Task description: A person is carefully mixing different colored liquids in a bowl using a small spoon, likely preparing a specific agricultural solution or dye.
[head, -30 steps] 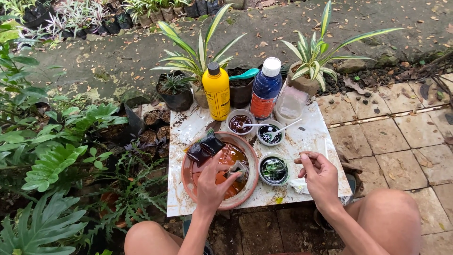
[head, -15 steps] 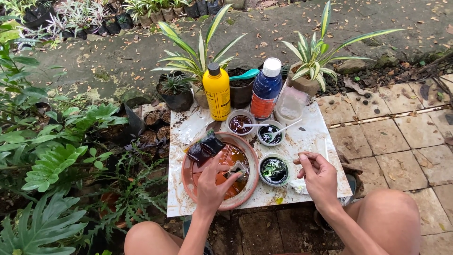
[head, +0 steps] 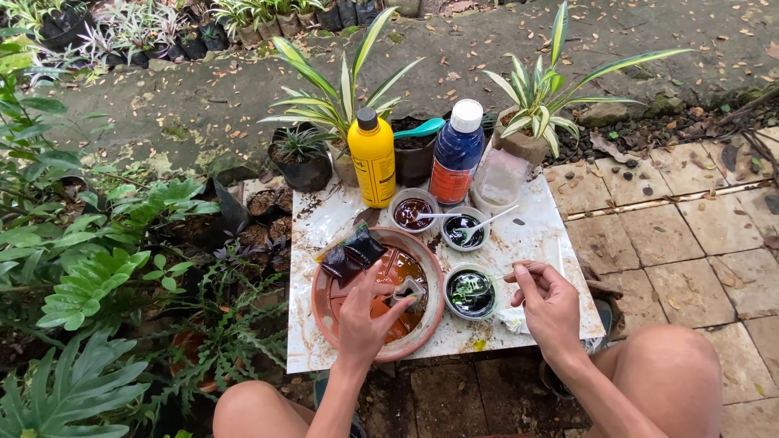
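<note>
1 thin pale stirring stick (head: 495,281) in right hand (head: 552,304), fingers pinched on its near end; long axis runs left-right, tip pointing left into nearest small round bowl of dark green liquid (head: 471,293). 3 such small bowls total on white worktop (head: 542,235). Left hand (head: 363,312) over 1 round terracotta dish (head: 324,304), fingers gripping small grey piece (head: 408,289). 2 bottles behind: yellow plastic bottle (head: 374,160), dark blue bottle (head: 457,154).

Outdoors, daylight. Paved tiles (head: 649,243) at frame right, mossy concrete path (head: 243,89) w/ dry leaves across top, ferns (head: 89,276) lower left, potted plants (head: 162,32) in row upper left.
</note>
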